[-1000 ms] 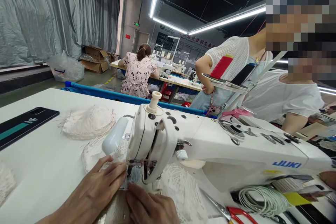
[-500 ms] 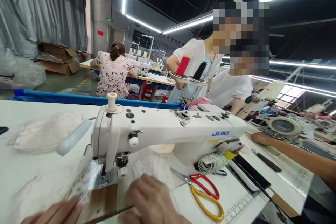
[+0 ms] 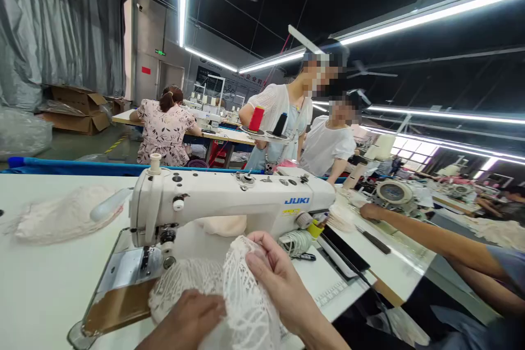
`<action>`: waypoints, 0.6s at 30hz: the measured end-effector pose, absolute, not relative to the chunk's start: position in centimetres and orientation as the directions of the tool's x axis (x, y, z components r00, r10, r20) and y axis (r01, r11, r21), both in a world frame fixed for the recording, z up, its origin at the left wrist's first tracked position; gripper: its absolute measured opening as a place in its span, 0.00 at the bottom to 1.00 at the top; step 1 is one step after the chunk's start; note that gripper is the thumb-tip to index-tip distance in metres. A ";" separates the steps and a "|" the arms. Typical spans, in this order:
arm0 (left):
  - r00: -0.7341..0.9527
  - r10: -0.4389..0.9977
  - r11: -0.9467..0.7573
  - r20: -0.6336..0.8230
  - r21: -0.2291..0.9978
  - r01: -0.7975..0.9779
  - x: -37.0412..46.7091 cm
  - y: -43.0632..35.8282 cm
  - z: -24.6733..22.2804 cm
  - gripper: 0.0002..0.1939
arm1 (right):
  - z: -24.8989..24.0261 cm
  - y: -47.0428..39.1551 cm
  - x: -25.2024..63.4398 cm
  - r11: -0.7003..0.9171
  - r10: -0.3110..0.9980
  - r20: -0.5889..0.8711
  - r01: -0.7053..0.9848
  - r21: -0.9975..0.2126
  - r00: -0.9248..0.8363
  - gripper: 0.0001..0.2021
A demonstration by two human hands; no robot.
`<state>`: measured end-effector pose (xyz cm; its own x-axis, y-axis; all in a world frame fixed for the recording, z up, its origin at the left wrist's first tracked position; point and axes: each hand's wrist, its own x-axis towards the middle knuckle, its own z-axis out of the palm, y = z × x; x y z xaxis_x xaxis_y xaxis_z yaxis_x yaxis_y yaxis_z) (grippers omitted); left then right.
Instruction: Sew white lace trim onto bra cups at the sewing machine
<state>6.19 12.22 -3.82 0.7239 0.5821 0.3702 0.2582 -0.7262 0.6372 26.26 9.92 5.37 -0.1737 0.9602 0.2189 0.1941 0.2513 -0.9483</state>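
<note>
– Both hands have shifted; half a second ago the left hand [image 3: 192, 311] was low on the left of the needle, and the right hand [image 3: 274, 268] low on the right; now the left is right of the needle too, and the right is raised with white openwork lace [image 3: 240, 290] in it.

– How do they hold it?

– Right thumb and fingers pinch its upper edge; the left is blurred at the lace's lower left, and I cannot tell whether it grips or merely touches.

– Meaning what for the work?

– Stitching looks paused, I'd judge; the held lace is in front of the machine, well right of the presser foot [image 3: 145, 260], handled rather than fed.

– And around it?

– More lace [image 3: 176, 276] lies just left of the held piece; whether they join, I cannot tell; behind stands the white JUKI sewing machine [image 3: 229, 202], cream cloth [image 3: 225, 226] showing beneath its arm; pale coiled cord [image 3: 295, 243] sits to the right, a pale ruffled piece [image 3: 61, 216] far left.

– Farther off?

– Some co-worker's forearm [image 3: 435, 240] reaches in from the right; beyond the machine stand a red thread cone [image 3: 256, 118] and a black thread cone [image 3: 280, 124]; past those, two people in white tops, and someone in a floral top [image 3: 166, 131] seated at a far table.
</note>
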 end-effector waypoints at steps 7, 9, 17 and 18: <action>0.618 0.771 0.305 -0.156 0.942 -0.142 7.2 9.1 0.2 0.33 | 2.0 6.7 23.5 0.193 0.969 0.192 -0.012 -0.981 -0.157 0.20; 0.533 0.836 0.282 -0.129 0.935 -0.216 5.7 7.0 -0.4 0.29 | 1.0 5.8 22.0 0.197 0.951 0.198 -0.029 -0.980 -0.238 0.19; 0.562 0.772 0.240 -0.296 0.955 0.172 -1.2 0.1 -2.7 0.25 | 0.8 0.9 21.2 0.013 0.774 -0.126 0.215 -0.977 -0.621 0.11; 0.568 0.761 0.232 -0.313 0.949 0.213 -1.6 -0.5 -2.8 0.22 | 0.6 0.2 21.1 0.057 0.752 -0.122 0.249 -0.967 -0.648 0.16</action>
<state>-1.62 -0.52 -2.82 0.5681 0.7610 -0.3133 0.2129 0.2319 0.9492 21.11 0.22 0.60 -0.6483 0.7515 -0.1223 0.2488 0.0573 -0.9668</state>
